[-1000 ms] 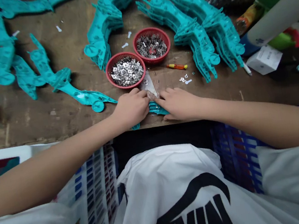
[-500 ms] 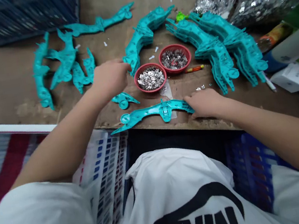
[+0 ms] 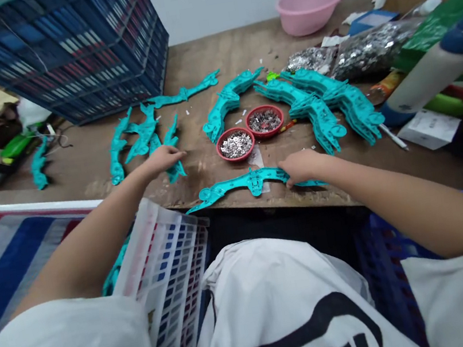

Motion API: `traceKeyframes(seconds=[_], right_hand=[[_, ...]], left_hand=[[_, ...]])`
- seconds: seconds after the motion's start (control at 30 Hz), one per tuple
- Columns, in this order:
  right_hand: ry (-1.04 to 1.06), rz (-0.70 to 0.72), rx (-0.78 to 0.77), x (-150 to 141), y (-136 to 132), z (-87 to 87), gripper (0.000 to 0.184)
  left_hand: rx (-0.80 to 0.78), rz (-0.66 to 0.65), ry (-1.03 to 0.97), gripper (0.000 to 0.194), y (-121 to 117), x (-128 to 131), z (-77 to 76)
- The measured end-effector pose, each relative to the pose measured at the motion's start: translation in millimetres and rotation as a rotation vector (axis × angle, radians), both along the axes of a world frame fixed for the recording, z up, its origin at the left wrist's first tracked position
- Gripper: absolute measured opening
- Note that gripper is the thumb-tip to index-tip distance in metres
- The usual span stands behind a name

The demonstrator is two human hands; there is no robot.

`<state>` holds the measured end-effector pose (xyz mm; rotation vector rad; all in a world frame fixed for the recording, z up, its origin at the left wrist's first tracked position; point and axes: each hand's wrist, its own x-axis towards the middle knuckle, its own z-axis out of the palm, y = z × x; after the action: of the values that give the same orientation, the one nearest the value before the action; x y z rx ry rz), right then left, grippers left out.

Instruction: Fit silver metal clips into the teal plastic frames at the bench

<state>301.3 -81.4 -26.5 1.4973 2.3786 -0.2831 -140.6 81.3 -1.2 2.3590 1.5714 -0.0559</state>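
My left hand (image 3: 165,158) is closed over the middle of a teal plastic part (image 3: 177,173), which shows above and below the fingers on the table's left side. My right hand (image 3: 301,166) grips the right half of a long, wing-shaped teal plastic part (image 3: 254,181) lying along the table's front edge. Its fingers cover a stretch of that part, and its tip shows beyond them. Just behind it stand two red bowls, one with small silver metal pieces (image 3: 235,144), the other with darker small metal pieces (image 3: 265,120).
Stacked teal parts (image 3: 319,117) lie to the right, and loose ones (image 3: 115,153) to the left. A blue crate (image 3: 110,58) stands at the back left. Bags of metal pieces (image 3: 373,48), a bottle (image 3: 421,75) and a pink basin (image 3: 306,8) fill the back right.
My view has tilted up, showing more of the table's back. My left hand has shifted left, along with the teal part under it. My right hand stays on its part, slightly further in.
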Motion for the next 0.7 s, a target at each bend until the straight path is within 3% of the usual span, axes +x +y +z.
traceKeyframes(seconds=[0.07, 0.13, 0.23, 0.33, 0.4, 0.47, 0.57, 0.6, 0.7], right_hand=[[0.02, 0.005, -0.013, 4, 4, 4.1, 0.036], [0.052, -0.013, 0.045, 7, 7, 16.2, 0.054], [0.212, -0.031, 0.395, 7, 3, 42.9, 0.098], [0.338, 0.0, 0.648, 1, -12, 67.0, 0.121], [0.329, 0.026, 0.645, -5, -23, 76.4, 0.122], [0.269, 0.019, 0.541, -8, -27, 79.4, 0.109], [0.141, -0.065, 0.25, -8, -20, 75.6, 0.075], [0.114, -0.086, 0.141, -7, -16, 73.2, 0.064], [0.13, -0.11, -0.075, -10, -8, 64.6, 0.045]], left_hand=[[0.038, 0.113, -0.024, 0.089, -9, -9, 36.3], [0.112, 0.1, -0.064, 0.083, -26, -14, 67.4], [0.297, -0.223, -0.067, 0.066, -68, -4, 89.0], [0.429, -0.654, 0.098, 0.049, -123, 26, 81.3], [0.431, -0.872, 0.212, 0.039, -156, 48, 70.1], [0.394, -0.994, 0.266, 0.033, -178, 63, 59.7], [0.391, -0.943, 0.21, 0.021, -184, 74, 48.0], [0.4, -0.865, 0.168, 0.03, -180, 77, 44.8], [0.308, -0.577, 0.139, 0.091, -158, 96, 37.0]])
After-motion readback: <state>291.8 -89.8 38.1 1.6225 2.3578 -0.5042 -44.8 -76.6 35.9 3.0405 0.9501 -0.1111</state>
